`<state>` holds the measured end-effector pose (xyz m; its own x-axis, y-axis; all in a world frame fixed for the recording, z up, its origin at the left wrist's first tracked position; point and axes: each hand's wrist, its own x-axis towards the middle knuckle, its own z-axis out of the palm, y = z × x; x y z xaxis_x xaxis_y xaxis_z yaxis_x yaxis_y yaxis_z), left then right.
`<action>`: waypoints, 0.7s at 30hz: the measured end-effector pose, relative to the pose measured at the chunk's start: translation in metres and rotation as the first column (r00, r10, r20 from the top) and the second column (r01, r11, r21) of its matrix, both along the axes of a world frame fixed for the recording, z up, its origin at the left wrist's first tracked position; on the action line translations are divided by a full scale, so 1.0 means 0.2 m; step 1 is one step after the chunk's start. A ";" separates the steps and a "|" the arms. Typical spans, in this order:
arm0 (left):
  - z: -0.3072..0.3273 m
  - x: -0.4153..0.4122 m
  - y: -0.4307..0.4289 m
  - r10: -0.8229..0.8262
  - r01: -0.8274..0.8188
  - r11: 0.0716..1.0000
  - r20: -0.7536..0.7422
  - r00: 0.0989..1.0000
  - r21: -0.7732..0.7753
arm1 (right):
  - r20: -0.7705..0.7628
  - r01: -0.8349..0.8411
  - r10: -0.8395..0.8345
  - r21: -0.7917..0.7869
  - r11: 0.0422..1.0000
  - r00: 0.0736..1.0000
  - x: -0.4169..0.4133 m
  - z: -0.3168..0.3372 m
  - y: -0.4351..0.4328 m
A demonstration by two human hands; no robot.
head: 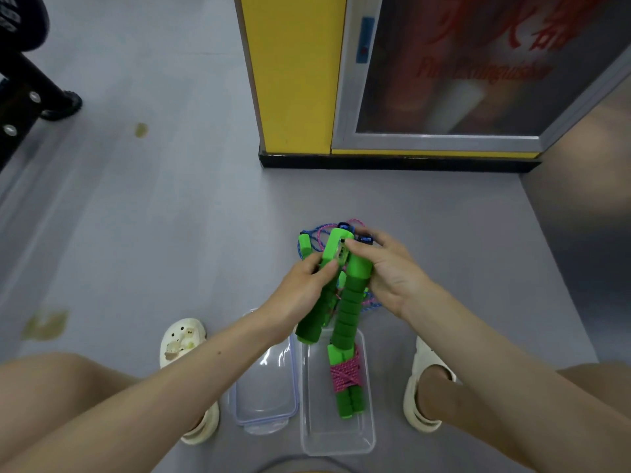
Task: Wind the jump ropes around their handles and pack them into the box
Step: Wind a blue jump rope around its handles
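Observation:
My left hand grips one green foam jump-rope handle, and my right hand grips a second green handle beside it. I hold both above the floor. Loose blue and pink rope lies on the floor behind them, with another green handle in the tangle. A clear plastic box stands between my feet. Inside it lies a pair of green handles wound with pink rope.
The box's clear lid lies on the grey floor just left of the box. My white clogs flank them. A yellow pillar and a fire-extinguisher cabinet stand ahead. Someone's dark shoe is far left.

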<state>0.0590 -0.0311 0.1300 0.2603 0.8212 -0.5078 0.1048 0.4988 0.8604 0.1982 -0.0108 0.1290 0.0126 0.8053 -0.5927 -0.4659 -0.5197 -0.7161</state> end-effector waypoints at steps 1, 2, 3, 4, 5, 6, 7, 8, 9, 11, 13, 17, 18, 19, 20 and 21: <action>0.01 0.00 0.00 -0.011 0.011 1.000 0.003 1.000 0.002 | 0.009 0.018 -0.018 0.010 1.000 1.000 0.00 0.00 0.00; 0.01 0.00 0.00 -0.021 0.021 1.000 -0.002 1.000 0.007 | 0.009 0.034 -0.034 0.020 0.999 0.999 0.00 0.01 0.00; 0.01 0.01 0.00 -0.030 0.030 0.999 0.000 1.000 0.011 | 0.012 0.047 -0.047 0.031 0.998 0.999 0.00 0.01 0.00; 0.01 0.01 0.00 -0.035 0.035 0.999 0.011 0.999 0.011 | 0.025 0.052 -0.053 0.038 0.998 0.998 0.00 0.01 -0.01; 0.01 0.01 -0.01 -0.041 0.041 0.999 0.019 0.999 0.010 | 0.051 0.047 -0.050 0.046 0.998 0.997 0.00 0.01 -0.01; 0.01 0.01 -0.01 -0.048 0.048 0.999 0.014 0.999 0.013 | 0.087 0.038 -0.043 0.057 0.998 0.995 0.00 0.01 -0.01; 0.01 0.01 -0.01 -0.058 0.058 0.998 0.001 0.998 0.016 | 0.129 0.029 -0.038 0.069 0.997 0.991 0.00 0.01 -0.01; 0.01 0.01 -0.01 -0.066 0.066 0.998 0.000 0.998 0.016 | 0.167 0.022 -0.035 0.078 0.997 0.985 0.00 0.01 -0.01; 0.00 0.01 -0.02 -0.070 0.070 0.998 0.006 0.998 0.011 | 0.197 0.023 -0.039 0.083 0.996 0.980 -0.01 0.00 -0.01; 0.00 0.02 -0.02 -0.081 0.081 0.997 -0.005 0.997 0.013 | 0.243 0.035 -0.056 0.087 0.996 0.968 -0.01 -0.01 -0.01; -0.01 0.01 -0.02 -0.091 0.093 0.995 -0.046 0.995 0.035 | 0.254 0.038 -0.057 0.080 0.996 0.965 -0.02 -0.01 0.00; 0.01 -0.01 0.01 -0.053 0.053 0.999 0.028 0.998 0.012 | 0.014 0.031 -0.032 0.058 0.998 0.999 0.00 0.02 0.00; 0.01 -0.02 0.02 -0.059 0.059 0.998 0.038 0.998 -0.002 | -0.020 0.026 -0.025 0.057 0.998 0.999 0.01 0.03 -0.01; 0.02 -0.02 0.03 -0.070 0.070 0.997 0.038 0.997 -0.011 | -0.036 0.021 -0.019 0.055 0.998 0.999 0.01 0.03 -0.01; 0.02 -0.02 0.03 -0.072 0.072 0.997 0.038 0.997 -0.018 | -0.041 0.013 -0.011 0.050 0.999 0.999 0.01 0.03 -0.01; 0.02 -0.02 0.04 -0.050 0.051 0.998 0.046 0.998 -0.021 | -0.038 0.001 0.000 0.044 0.999 0.999 0.01 0.03 -0.01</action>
<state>0.0547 -0.0235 0.1337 0.3240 0.7950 -0.5129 0.0915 0.5132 0.8534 0.1994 -0.0128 0.1349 -0.0088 0.8308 -0.5565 -0.4934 -0.4877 -0.7203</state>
